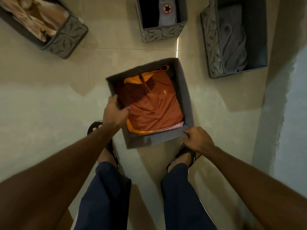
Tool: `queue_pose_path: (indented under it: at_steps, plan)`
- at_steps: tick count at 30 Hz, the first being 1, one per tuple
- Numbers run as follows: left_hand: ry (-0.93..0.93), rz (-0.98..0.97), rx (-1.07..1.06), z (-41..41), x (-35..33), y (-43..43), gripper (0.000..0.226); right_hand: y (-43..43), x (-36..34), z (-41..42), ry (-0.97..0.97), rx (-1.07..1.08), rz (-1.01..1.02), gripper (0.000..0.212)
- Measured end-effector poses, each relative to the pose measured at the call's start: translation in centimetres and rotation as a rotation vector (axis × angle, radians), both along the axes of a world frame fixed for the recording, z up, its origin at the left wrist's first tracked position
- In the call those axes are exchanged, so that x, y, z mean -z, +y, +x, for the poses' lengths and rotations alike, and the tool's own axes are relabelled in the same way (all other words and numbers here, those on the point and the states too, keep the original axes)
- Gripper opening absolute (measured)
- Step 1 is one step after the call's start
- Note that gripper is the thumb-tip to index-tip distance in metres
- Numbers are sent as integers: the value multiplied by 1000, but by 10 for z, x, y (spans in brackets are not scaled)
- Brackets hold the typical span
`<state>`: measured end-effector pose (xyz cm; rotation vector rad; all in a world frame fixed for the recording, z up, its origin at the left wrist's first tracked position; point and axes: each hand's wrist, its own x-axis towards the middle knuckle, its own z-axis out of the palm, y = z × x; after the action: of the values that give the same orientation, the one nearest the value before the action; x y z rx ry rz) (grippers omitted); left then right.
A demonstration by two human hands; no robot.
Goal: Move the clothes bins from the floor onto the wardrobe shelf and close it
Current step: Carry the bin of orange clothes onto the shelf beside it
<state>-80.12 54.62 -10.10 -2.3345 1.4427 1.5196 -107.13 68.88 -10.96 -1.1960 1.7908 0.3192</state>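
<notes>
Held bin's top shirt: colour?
Orange shirt with maroon panel and yellow collar; head view.

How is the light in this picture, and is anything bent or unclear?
Head view: dim, warm light; a thin bright strip of glare on the floor; wide-angle bending tilts the outer bins, like the bin of grey cloth; the bin of orange clothes stays fairly sharp.

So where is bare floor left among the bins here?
Widest bare tile floor: left of the held grey fabric bin, below the beige-clothes bin. Crowded: the top, with the star-patch bin and grey-towel bin.
</notes>
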Motion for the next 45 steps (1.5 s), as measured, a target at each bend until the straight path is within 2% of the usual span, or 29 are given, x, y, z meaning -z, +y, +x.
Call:
queue_pose_path:
  at_steps: [1, 3, 5, 6, 9, 10, 12, 14, 15, 21, 24, 29, 31, 35, 41, 45]
  plan:
    - [2, -30, 43, 0, -1, -6, 65, 0, 1, -3, 20, -71, 2, 18]
    - [-15, -8, 132, 1, -2, -13, 65, -4, 2, -7, 128, -115, -134, 19]
    - [-34, 58, 204, 2, -3, -13, 62, -13, 0, -6, 249, -89, -298, 19]
    - [-51, 113, 228, 2, -2, -10, 59, -19, -1, -4, 276, -58, -314, 24]
    - [-89, 272, 272, 7, 7, -3, 61, -39, 8, 2, 193, 39, -148, 51]
    - [-88, 283, 283, 8, 10, -2, 59, -46, 14, 3, 139, 76, -103, 54]
    - [-90, 259, 292, 11, 17, -1, 43, -59, 23, 9, 43, 152, -87, 40]
    - [-87, 215, 308, 15, 19, 1, 30, -68, 24, 14, 27, 175, -134, 19]
    - [-87, 187, 340, 15, 17, 2, 26, -68, 23, 15, 36, 172, -165, 16]
    - [-80, 139, 387, 17, -31, 7, 29, -49, -27, 9, 56, 159, -194, 22]
    - [-76, 187, 405, 17, -87, 15, 28, -30, -85, 9, 62, 215, -172, 26]
    - [-77, 228, 500, 7, -230, 38, 32, 9, -236, 13, 68, 327, -137, 27]
    - [-51, 181, 542, -1, -299, 45, 29, 28, -300, 13, 96, 339, -161, 20]
    - [-5, 75, 661, -7, -418, 54, 40, 76, -414, 23, 152, 426, -244, 17]
    - [85, 0, 932, -12, -543, 63, 63, 145, -541, 57, 313, 755, -329, 49]
    - [73, -37, 1147, -29, -591, 66, 65, 187, -585, 90, 351, 1000, -333, 53]
